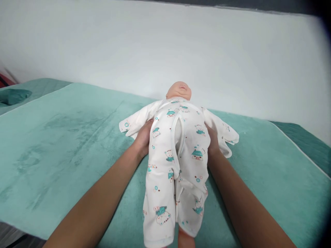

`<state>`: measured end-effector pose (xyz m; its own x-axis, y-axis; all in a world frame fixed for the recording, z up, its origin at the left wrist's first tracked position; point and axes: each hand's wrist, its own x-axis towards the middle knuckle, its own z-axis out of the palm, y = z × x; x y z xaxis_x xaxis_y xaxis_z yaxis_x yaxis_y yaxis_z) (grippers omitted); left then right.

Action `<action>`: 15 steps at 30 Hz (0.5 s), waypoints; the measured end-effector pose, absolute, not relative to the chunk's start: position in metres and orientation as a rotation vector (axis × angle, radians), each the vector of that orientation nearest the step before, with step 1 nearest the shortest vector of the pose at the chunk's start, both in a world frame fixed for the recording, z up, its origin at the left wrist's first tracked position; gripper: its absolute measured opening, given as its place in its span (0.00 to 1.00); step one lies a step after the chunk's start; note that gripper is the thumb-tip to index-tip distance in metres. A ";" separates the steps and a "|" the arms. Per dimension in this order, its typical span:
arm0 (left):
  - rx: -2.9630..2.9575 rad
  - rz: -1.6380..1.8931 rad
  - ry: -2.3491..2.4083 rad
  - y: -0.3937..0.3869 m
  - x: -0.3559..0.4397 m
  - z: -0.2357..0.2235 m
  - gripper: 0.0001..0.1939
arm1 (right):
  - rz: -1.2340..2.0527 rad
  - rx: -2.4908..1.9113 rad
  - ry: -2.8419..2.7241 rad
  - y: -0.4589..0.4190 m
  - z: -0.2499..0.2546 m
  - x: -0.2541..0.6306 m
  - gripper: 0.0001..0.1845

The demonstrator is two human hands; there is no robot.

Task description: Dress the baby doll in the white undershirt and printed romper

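Note:
A baby doll point(179, 91) lies on its back, head toward the wall and feet toward me. Its white one-piece suit point(198, 168) is printed with small animals and houses, and has an oval opening in the front, edged with trim. Both sleeves spread out to the sides. My left hand point(145, 137) holds the doll's torso at the left, just under the sleeve. On the opposite side my right hand point(213, 139) grips the torso in the same way. The fingers of both hands are largely hidden behind the doll and the cloth. One bare leg point(185, 239) shows below a trouser cuff.
A light green padded mat point(64, 148) with creases covers the surface under the doll. Darker green cloth point(305, 141) borders it at both sides. A white wall point(155, 44) rises behind. Grey floor point(12, 237) shows at the lower left.

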<state>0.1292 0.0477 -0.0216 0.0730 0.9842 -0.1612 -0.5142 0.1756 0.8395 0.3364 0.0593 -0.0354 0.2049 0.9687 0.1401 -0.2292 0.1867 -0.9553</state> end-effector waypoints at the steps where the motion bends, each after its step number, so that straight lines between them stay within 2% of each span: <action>1: 0.681 1.267 0.872 0.047 0.129 -0.022 0.18 | 1.074 -0.997 -0.933 0.058 -0.034 0.335 0.07; 6: 0.645 1.240 0.881 0.046 0.129 -0.022 0.18 | 1.017 -1.044 -0.899 0.056 -0.034 0.333 0.08; 11: 0.653 1.256 0.845 0.053 0.128 -0.026 0.18 | 1.075 -1.079 -0.911 0.059 -0.036 0.334 0.12; 15: 0.662 1.234 0.803 0.057 0.127 -0.029 0.17 | 1.049 -1.181 -0.944 0.069 -0.040 0.343 0.07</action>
<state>0.1270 0.0566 -0.0293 0.1324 0.9765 -0.1701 -0.5511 0.2152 0.8062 0.3426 0.0689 -0.0402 0.2554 0.9663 0.0315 -0.1322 0.0672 -0.9889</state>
